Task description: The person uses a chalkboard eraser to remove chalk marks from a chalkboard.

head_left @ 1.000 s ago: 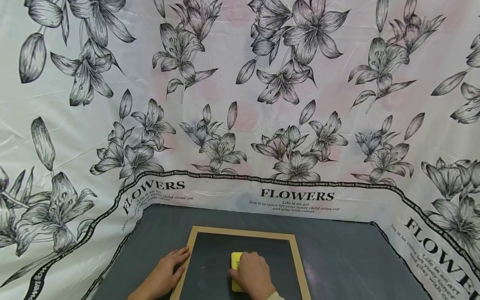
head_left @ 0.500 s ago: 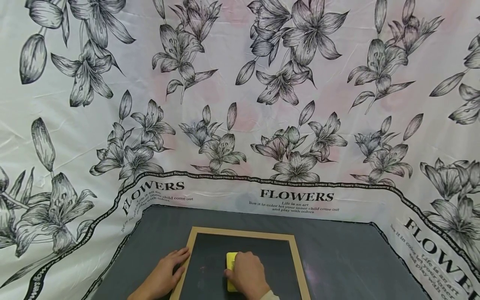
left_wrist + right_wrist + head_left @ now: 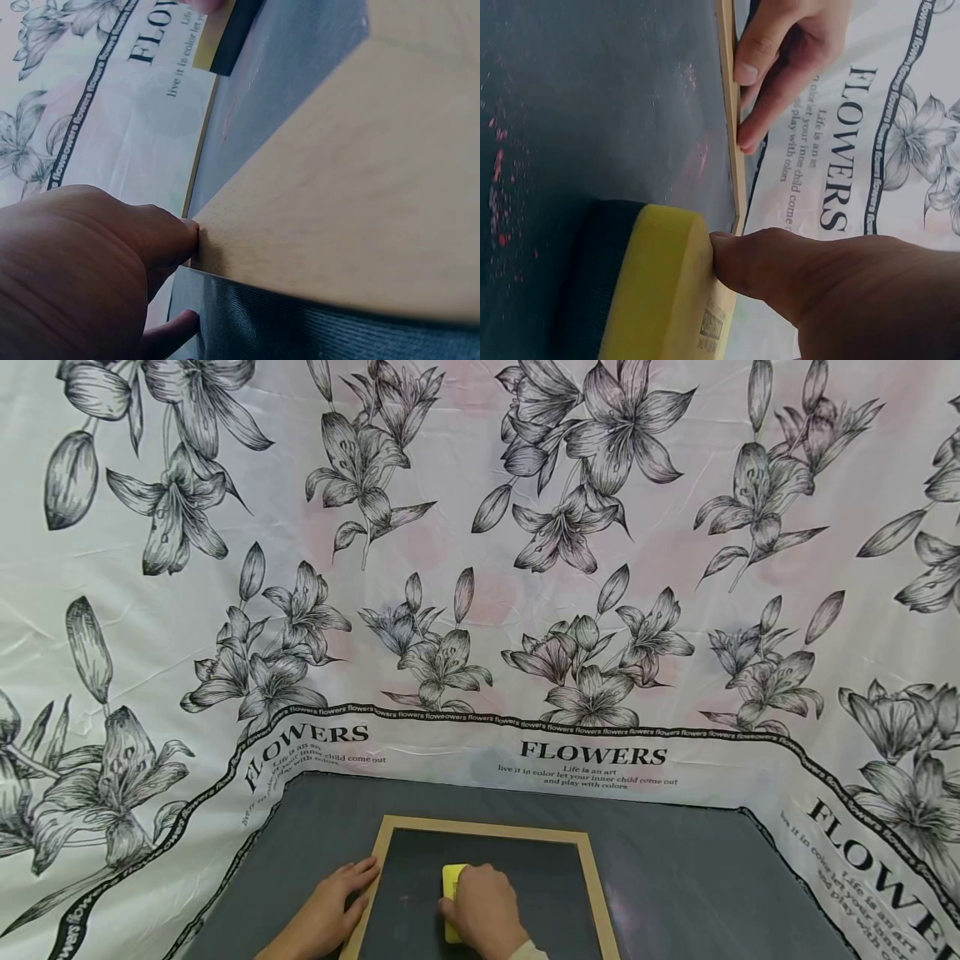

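Observation:
A chalkboard [image 3: 408, 877] with a pale wooden frame [image 3: 487, 827] lies on the dark tabletop, its near end cut off by the head view. My right hand [image 3: 487, 912] grips a yellow board eraser [image 3: 450, 902], whose black felt side faces the board in the right wrist view. Pink chalk traces [image 3: 499, 184] dot the board's dark surface there. At the frame's left edge, my left hand [image 3: 326, 906] rests its fingertips and thumb against the wood. The left wrist view shows its thumb [image 3: 176, 238] at the frame.
The dark grey tabletop [image 3: 690, 877] extends around the board, with a faint pinkish smear [image 3: 626, 906] right of the frame. Behind and on both sides stands a white flower-printed cloth [image 3: 450, 543], close to the table's edges.
My right hand has slid the eraser a little to the left across the board. My left hand stays in place at the frame.

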The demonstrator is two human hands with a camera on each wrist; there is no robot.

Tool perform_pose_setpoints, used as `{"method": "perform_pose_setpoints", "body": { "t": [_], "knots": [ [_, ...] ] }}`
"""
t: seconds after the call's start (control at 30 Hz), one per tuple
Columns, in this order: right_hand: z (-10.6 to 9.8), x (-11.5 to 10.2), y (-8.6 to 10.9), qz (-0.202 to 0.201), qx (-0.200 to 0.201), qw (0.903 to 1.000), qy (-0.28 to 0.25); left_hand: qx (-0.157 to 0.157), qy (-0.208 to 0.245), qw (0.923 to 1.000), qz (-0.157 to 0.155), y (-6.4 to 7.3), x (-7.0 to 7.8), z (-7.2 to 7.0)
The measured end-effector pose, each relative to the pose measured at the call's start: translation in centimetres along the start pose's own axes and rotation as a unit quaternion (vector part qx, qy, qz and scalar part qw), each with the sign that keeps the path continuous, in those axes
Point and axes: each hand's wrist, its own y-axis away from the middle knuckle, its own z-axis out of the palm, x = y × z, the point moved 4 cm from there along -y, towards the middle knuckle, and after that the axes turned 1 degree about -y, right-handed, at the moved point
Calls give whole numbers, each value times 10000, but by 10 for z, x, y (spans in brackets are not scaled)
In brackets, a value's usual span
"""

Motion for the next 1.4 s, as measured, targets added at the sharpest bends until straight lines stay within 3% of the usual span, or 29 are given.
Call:
{"method": "perform_pose_setpoints", "body": {
  "t": [0.33, 0.7, 0.87, 1.2, 1.4],
  "knots": [
    [6, -9, -2, -77, 17, 9999, 81, 68, 124, 9999, 11, -6, -21, 8],
    [10, -22, 1, 39, 32, 9999, 133, 113, -302, 9995, 7, -3, -3, 2],
    [14, -29, 1, 94, -25, 9999, 46, 108, -190, 9997, -67, -3, -3, 2],
    [20, -40, 1, -556, 370, 9962, 555, 216, -59, 9997, 60, -5, -14, 6],
    [22, -41, -1, -711, 141, 9946, 742, 257, -80, 9996, 128, -9, -33, 13]
  ]
}}
